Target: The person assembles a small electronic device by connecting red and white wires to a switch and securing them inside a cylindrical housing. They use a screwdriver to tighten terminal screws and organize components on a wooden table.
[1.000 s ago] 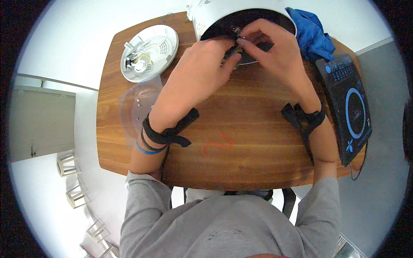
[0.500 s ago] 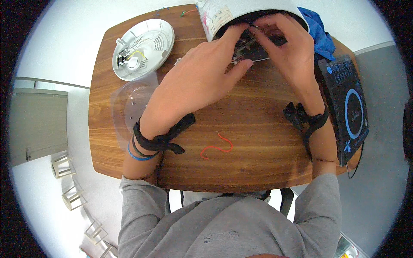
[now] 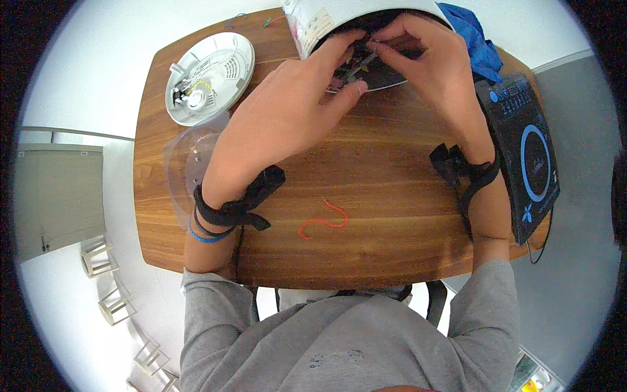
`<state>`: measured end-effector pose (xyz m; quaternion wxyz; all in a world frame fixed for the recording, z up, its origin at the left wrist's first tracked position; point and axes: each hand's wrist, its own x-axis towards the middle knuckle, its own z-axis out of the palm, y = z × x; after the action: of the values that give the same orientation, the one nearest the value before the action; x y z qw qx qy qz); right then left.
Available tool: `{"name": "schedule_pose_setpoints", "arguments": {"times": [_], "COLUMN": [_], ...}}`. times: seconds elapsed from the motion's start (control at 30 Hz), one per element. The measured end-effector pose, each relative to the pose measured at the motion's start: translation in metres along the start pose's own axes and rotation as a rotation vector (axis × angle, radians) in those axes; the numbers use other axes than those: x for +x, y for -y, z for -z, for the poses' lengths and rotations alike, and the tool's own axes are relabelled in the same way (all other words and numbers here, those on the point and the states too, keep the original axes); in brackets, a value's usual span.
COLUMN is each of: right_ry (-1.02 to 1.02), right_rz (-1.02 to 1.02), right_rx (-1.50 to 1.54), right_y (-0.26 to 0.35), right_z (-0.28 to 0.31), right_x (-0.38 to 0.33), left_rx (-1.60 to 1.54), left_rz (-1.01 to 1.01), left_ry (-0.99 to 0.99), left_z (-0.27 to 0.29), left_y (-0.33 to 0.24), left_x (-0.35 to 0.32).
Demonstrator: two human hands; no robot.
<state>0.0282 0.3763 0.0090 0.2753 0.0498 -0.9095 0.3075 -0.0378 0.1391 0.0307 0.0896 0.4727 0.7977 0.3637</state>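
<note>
A white, rounded appliance housing (image 3: pixel 392 12) lies on its side at the table's far edge, its dark opening facing me. Inside it a small circuit board (image 3: pixel 360 68) and some parts show in shadow. My left hand (image 3: pixel 287 104) reaches into the opening with bent fingers, its thumb apart in front of the board; the fingertips are partly hidden, and what they grip is unclear. Beside it, my right hand (image 3: pixel 437 72) pinches thumb and fingers together over something too small to name. A red wire (image 3: pixel 326 222) lies curved on the wood nearer to me.
A round white cover (image 3: pixel 241 65) with wires and a clear plastic tray (image 3: pixel 175 157) holding small screws sit on the left. On the right are a black induction cooktop (image 3: pixel 513 144) and a blue cloth (image 3: pixel 480 49). A green-tipped red wire (image 3: pixel 271 21) lies at the back.
The whole view has shifted a little, so the table's things appear further left. My right fingertips have come slightly nearer to me within the opening. Both hands stay at the housing.
</note>
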Motion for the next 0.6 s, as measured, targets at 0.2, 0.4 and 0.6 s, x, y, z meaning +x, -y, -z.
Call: {"name": "schedule_pose_setpoints", "arguments": {"times": [0.2, 0.4, 0.6], "right_ry": [0.067, 0.050, 0.042], "right_rz": [-0.071, -0.052, -0.059], "right_rx": [0.098, 0.097, 0.117], "right_y": [0.001, -0.004, -0.001], "right_z": [0.005, 0.002, 0.000], "right_x": [0.001, 0.001, -0.001], "left_rx": [-0.071, -0.080, -0.028], "left_rz": [0.014, 0.009, 0.024], "left_ry": [-0.030, -0.060, -0.079], "left_z": [0.000, -0.002, -0.001], "left_y": [0.003, 0.009, 0.008], "left_x": [0.001, 0.003, 0.005]}}
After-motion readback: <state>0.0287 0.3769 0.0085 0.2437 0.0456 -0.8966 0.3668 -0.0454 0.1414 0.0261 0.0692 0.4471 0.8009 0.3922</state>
